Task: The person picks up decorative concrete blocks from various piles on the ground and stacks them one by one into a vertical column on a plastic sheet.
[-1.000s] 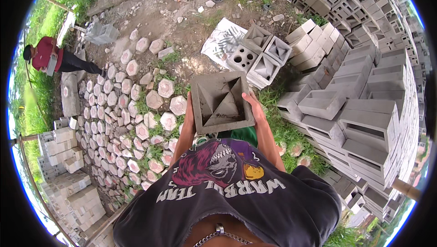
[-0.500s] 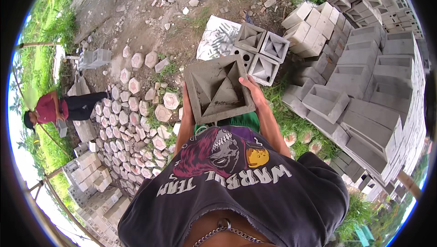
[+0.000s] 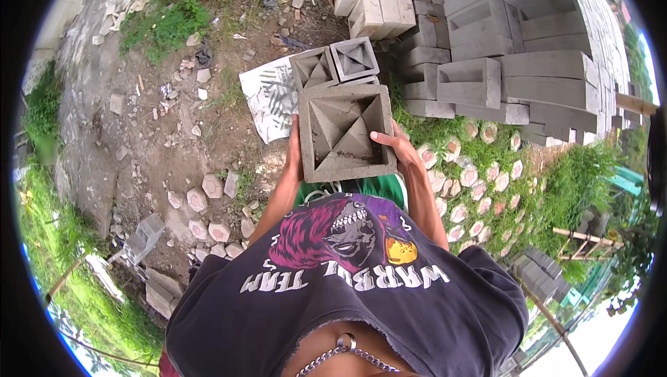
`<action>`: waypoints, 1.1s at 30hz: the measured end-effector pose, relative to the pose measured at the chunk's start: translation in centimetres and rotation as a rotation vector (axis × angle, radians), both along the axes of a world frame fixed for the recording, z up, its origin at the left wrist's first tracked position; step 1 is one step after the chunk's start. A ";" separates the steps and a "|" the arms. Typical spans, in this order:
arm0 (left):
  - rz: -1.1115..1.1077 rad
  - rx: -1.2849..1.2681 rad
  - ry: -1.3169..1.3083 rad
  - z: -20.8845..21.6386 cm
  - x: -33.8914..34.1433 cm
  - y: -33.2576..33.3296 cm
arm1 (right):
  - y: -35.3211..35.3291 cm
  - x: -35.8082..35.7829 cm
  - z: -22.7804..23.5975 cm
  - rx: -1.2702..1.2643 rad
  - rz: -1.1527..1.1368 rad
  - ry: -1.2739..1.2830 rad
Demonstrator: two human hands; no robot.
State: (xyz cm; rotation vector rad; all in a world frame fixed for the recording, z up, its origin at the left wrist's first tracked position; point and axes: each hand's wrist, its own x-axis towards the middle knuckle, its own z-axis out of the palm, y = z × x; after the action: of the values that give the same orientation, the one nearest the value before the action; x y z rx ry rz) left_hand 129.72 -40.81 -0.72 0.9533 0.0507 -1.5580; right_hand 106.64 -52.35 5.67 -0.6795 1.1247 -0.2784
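Both my hands are full: the left hand and right hand clamp the sides of the square concrete block, which fills the space before my chest; just beyond it two smaller patterned blocks sit on a printed sheet, barring the way ahead; to my right the stacked grey blocks wall things off; to my left I see open dirt ground, strewn only with small stones.
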 end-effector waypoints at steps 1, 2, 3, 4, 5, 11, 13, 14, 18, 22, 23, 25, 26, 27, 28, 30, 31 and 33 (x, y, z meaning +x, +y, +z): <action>-0.066 0.023 0.042 -0.1 0.7 -1.2 | 0.7 -0.2 -0.2 0.028 -0.036 0.029; -0.169 0.059 0.094 0.2 1.3 -2.5 | 0.0 0.5 1.1 0.061 -0.059 -0.050; -0.238 0.125 0.082 0.7 1.7 -3.2 | 0.7 0.2 0.0 0.090 -0.115 -0.001; -0.256 0.130 0.101 0.1 2.0 -4.1 | 0.7 0.0 -1.3 0.103 -0.160 0.041; -0.304 0.172 0.002 -0.9 2.4 -4.8 | 0.7 0.0 -2.3 0.111 -0.174 0.053; -0.202 0.299 -0.081 -6.6 1.2 -7.9 | -1.3 -0.1 -6.6 0.184 -0.297 0.133; -0.255 0.304 0.000 -10.6 1.1 -6.8 | -1.8 -1.2 -8.3 0.165 -0.260 0.084; -0.255 0.303 0.032 -11.0 0.6 -7.5 | -3.1 -1.2 -9.1 0.199 -0.235 0.090; -0.203 0.510 0.013 -11.5 -2.2 -9.3 | -2.8 -3.5 -12.9 0.249 -0.302 0.101; -0.301 0.657 0.030 -17.8 -2.4 -10.1 | -3.0 -4.0 -17.1 0.221 -0.342 0.190; -0.329 0.641 0.025 -18.6 -2.6 -11.0 | -3.5 -3.7 -18.4 0.241 -0.345 0.202; -0.522 0.567 -0.261 -20.2 -2.3 -12.8 | -3.4 -3.0 -21.0 0.293 -0.446 0.276; -0.526 0.592 -0.242 -22.1 -1.8 -13.1 | -3.2 -2.8 -22.4 0.319 -0.441 0.294; -0.789 0.525 -0.348 -24.0 -1.2 -13.4 | -2.9 -2.5 -24.0 0.328 -0.482 0.302; -1.054 0.441 -0.444 -25.9 -0.8 -13.7 | -2.5 -2.2 -25.5 0.338 -0.526 0.315; -1.283 0.315 -0.788 -28.5 0.6 -14.5 | -2.0 -1.1 -28.3 0.338 -0.550 0.313; -1.351 0.367 -0.849 -29.4 0.4 -14.1 | -2.5 -0.9 -28.6 0.366 -0.523 0.336; -1.402 0.353 -0.992 -30.5 0.5 -14.4 | -2.9 -1.2 -30.7 0.348 -0.448 0.363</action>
State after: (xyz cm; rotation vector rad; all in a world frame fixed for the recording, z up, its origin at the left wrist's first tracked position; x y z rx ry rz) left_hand 130.20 -55.20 -31.17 2.2025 -1.3271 -2.0665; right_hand 105.47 -55.27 -25.00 -0.1618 1.6271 -0.3346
